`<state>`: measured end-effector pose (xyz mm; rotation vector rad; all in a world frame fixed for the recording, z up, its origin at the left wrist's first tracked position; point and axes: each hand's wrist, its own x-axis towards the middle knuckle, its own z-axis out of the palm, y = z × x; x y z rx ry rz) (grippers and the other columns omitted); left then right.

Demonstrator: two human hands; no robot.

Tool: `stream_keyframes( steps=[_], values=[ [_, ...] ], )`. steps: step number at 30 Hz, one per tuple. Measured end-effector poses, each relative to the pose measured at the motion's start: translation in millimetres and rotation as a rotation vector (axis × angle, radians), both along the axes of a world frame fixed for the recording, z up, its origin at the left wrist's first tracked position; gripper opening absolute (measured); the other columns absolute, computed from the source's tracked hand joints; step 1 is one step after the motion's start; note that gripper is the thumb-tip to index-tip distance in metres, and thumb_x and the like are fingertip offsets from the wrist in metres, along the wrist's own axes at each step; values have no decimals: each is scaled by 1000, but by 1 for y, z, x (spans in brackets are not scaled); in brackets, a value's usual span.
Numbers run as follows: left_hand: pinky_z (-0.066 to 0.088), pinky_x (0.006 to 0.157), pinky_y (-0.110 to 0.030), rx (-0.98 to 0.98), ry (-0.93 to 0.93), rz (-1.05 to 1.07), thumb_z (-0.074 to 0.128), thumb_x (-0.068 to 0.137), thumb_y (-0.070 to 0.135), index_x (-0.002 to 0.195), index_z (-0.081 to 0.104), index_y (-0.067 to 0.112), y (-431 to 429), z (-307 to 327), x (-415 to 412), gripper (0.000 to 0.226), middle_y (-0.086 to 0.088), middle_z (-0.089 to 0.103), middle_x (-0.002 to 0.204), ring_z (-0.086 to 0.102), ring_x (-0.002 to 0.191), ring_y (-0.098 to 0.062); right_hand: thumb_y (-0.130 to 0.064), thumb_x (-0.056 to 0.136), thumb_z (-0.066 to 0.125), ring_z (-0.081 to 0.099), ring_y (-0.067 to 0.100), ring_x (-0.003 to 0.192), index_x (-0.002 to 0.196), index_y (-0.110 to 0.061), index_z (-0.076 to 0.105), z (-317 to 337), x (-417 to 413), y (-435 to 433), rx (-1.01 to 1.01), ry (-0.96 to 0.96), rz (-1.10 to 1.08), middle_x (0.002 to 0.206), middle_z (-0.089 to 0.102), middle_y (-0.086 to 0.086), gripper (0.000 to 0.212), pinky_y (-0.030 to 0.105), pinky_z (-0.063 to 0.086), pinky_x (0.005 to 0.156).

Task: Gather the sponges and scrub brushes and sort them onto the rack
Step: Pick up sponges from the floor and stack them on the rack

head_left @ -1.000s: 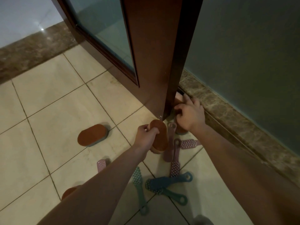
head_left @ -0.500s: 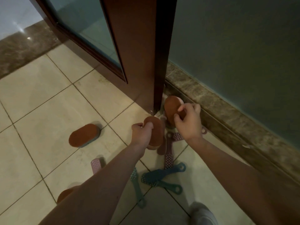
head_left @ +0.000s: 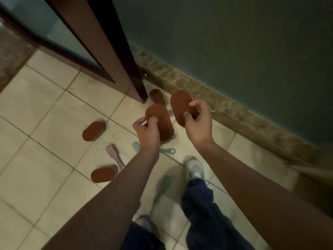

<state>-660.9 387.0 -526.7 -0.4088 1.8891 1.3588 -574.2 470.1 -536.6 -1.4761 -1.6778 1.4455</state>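
Tiled floor [head_left: 45, 177], oval brown sponge [head_left: 160, 123] gripped in each hand [head_left: 148, 134]

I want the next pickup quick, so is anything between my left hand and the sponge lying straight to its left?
Nothing visible does: only bare tile lies between the left hand and that floor sponge. The hand already grips a second sponge, though.
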Motion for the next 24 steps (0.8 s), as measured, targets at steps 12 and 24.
stream_keyframes(
  steps=[12, 24],
  values=[
    [49, 99, -47, 158, 51, -198, 59, 92, 24, 119, 49, 26, -31, 323, 54, 28, -6, 59, 123, 59, 109, -25, -3, 92, 54, 52, -2, 101, 100, -31, 56, 320, 78, -68, -17, 161, -291, 126, 49, 5, 30, 3, 43, 80],
    [56, 87, -46, 376, 28, -611, 63, 90, 23, 133, 43, 28, -34, 529, 171, 47, -7, 61, 125, 64, 105, -26, -8, 74, 72, 52, 13, 111, 113, -26, 52, 548, 207, -114, 142, 172, -487, 126, 43, 3, 47, 32, 44, 102]
  ],
)
